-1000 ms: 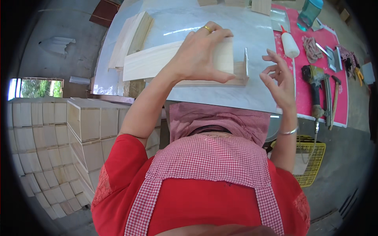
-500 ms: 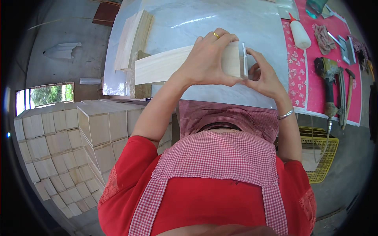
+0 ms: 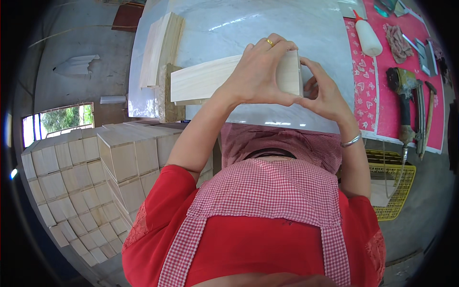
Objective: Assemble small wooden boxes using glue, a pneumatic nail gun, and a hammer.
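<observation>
The pale wooden board (image 3: 205,83) was a long, flat, light-coloured panel with faint grain, held roughly level above the white tabletop, its length running from the hands out to the person's left. The left hand (image 3: 258,71) lay over its right end, fingers curled across the top face, and the right hand (image 3: 325,93) met that same end from the right side. A thin end piece (image 3: 300,71) stood upright against the board's right end, between the two hands.
</observation>
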Available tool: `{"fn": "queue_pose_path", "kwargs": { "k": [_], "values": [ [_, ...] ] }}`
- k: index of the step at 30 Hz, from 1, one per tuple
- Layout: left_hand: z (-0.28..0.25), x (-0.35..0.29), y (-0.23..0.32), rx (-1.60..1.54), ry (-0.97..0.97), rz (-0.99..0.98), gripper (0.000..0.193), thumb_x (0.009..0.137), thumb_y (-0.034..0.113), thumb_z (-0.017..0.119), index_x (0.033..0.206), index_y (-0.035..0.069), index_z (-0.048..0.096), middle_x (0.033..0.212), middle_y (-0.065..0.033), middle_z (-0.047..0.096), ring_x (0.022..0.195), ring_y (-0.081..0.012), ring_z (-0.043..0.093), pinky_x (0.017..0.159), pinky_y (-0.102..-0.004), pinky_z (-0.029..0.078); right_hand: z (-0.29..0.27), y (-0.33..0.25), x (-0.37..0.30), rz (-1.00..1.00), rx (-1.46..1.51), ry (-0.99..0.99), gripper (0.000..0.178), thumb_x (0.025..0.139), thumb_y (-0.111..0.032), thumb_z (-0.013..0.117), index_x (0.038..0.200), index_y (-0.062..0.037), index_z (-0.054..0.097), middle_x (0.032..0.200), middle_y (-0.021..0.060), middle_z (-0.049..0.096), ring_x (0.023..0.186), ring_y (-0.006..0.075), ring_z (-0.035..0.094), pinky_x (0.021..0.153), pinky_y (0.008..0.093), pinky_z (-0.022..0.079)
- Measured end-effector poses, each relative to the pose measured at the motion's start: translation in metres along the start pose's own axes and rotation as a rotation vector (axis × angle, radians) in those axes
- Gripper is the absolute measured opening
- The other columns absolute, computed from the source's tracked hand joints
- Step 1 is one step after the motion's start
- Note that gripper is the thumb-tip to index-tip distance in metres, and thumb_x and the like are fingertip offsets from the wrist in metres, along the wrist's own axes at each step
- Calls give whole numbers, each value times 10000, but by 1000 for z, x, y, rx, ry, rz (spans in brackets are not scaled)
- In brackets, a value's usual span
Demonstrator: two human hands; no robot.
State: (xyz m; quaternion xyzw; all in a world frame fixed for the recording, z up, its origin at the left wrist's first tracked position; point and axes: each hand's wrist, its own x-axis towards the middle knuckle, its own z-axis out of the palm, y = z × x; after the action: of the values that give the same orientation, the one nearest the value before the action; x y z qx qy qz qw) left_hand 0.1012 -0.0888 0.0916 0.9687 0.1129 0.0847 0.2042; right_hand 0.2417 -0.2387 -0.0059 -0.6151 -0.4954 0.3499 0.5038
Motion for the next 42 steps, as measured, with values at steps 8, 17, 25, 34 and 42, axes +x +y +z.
{"fn": "queue_pose_path", "kwargs": {
  "k": [8,17,25,34,42],
  "values": [
    [0,1,1,-5,-9,-12,848,531,396,856,1240,46,550,1180,-129,557,1094,-326,558,941,-425,411,1,3,1,-11,9,0,883,669,-174,853,1434,-85,421,1346,98,520,760,202,589,703,309,533],
    [5,1,-1,-5,44,13,812,501,379,830,1200,52,579,1178,-128,566,1062,-324,560,872,-416,409,1,0,0,-15,2,13,884,659,-157,849,1430,-84,422,1331,100,525,759,206,591,696,312,533],
    [2,1,1,-3,-29,-32,849,537,394,855,1242,52,530,1175,-127,549,1108,-326,544,934,-428,397,1,0,1,-1,-1,6,877,665,-159,847,1429,-87,421,1330,90,520,767,209,590,702,317,536],
    [3,1,1,20,-63,-62,858,527,384,857,1243,59,513,1179,-119,539,1097,-327,544,909,-434,394,6,-6,-4,-39,-13,71,913,662,-126,826,1467,-113,395,1398,102,480,883,219,597,761,316,533],
    [2,1,2,21,-51,-76,875,525,383,860,1262,79,501,1187,-114,539,1099,-319,550,915,-460,394,31,-38,-48,-204,-76,235,809,731,-108,765,1469,-111,434,1468,154,414,1282,330,467,1055,411,411]
  ]
}}
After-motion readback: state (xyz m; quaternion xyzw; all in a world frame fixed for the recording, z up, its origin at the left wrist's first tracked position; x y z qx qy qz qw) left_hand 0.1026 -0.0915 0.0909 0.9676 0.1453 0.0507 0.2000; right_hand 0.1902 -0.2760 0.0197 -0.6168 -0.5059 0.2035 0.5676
